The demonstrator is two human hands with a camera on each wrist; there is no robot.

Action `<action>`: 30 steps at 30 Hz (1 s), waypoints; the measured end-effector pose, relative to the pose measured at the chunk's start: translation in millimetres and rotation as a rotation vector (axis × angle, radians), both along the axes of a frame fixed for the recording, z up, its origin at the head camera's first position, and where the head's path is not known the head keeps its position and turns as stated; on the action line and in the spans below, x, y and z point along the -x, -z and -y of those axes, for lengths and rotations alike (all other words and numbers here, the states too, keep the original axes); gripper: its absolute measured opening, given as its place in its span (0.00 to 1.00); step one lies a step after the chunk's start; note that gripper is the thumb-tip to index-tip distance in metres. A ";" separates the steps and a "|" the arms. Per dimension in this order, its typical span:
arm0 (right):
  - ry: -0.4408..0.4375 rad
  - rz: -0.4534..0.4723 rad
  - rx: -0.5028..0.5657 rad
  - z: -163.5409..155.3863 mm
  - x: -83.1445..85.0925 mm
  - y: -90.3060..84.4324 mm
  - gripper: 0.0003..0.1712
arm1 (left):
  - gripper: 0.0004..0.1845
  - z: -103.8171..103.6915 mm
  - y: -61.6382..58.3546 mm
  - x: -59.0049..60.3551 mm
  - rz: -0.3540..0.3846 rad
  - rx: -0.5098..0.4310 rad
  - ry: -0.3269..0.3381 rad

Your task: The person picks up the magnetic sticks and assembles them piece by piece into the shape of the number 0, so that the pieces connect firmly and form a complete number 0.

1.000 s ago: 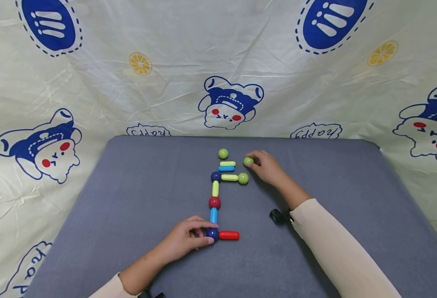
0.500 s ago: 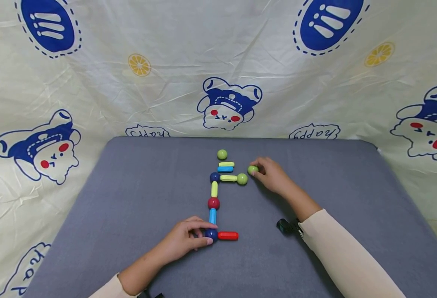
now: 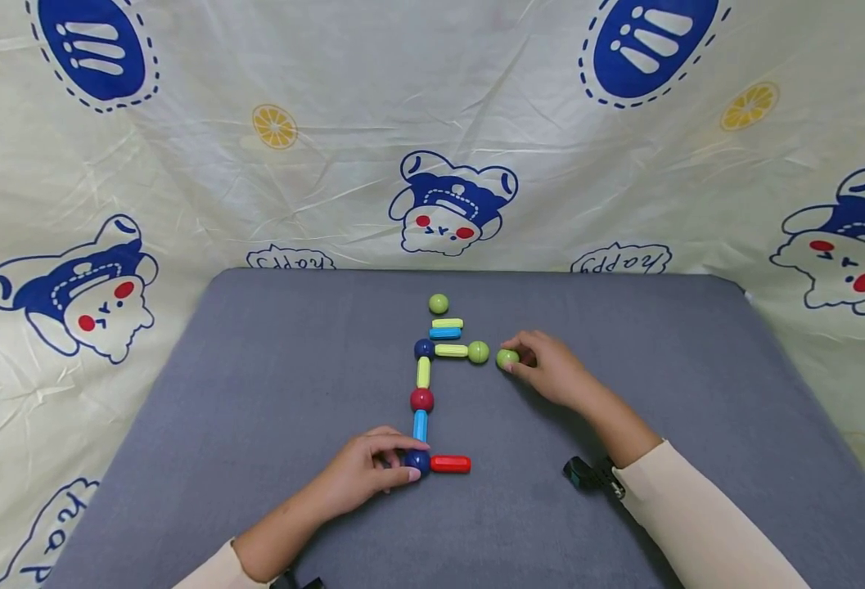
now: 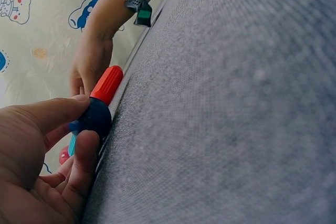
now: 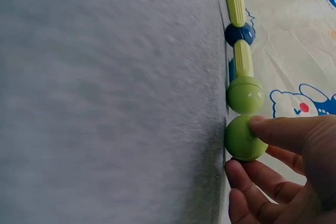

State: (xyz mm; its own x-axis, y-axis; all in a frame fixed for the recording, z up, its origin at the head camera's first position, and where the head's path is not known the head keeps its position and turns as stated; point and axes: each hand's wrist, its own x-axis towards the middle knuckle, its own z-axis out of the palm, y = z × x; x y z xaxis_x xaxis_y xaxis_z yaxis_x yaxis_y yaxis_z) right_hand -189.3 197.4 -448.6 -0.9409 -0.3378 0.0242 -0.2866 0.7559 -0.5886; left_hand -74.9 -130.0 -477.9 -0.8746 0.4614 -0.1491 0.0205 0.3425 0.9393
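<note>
grey cloth covers the bench [image 3: 270, 458], with a cartoon-print sheet [image 3: 182, 164] hung behind it. the left hand [image 3: 362, 478] lies low near the front edge, forearm angled in from the left, thumb and fingers curled round a dark blue ball [image 3: 417, 460] at the foot of a line of sticks and balls; a red stick [image 3: 451, 464] juts rightward from that ball. the right hand [image 3: 550, 372] reaches in from the right, its fingertips pinching a green ball [image 3: 507, 357] that sits on the cloth just beside the green ball at the end of the yellow stick [image 3: 451, 350], a small gap between them in the head view. compared with a second ago, the right hand and its ball have come nearer and lower, from beside the loose sticks down to the branch end; the left hand has not moved.
</note>
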 end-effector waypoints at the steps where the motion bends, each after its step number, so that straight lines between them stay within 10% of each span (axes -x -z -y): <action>1: -0.004 -0.003 -0.001 -0.2 -2.8 -0.1 0.16 | 0.16 0.1 0.0 0.0 -0.001 -0.001 0.000; 30: -0.196 0.175 0.127 11.6 -83.7 -0.2 0.17 | 0.16 0.6 0.1 0.1 0.014 0.008 -0.005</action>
State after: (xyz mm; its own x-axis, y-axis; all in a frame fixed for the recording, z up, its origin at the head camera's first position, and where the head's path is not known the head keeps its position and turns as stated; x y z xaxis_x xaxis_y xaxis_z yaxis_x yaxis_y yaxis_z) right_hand -105.6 185.8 -448.5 -0.8517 -0.5182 -0.0787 -0.3057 0.6131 -0.7285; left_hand -75.0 -130.6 -478.0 -0.8747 0.4558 -0.1650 0.0058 0.3503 0.9366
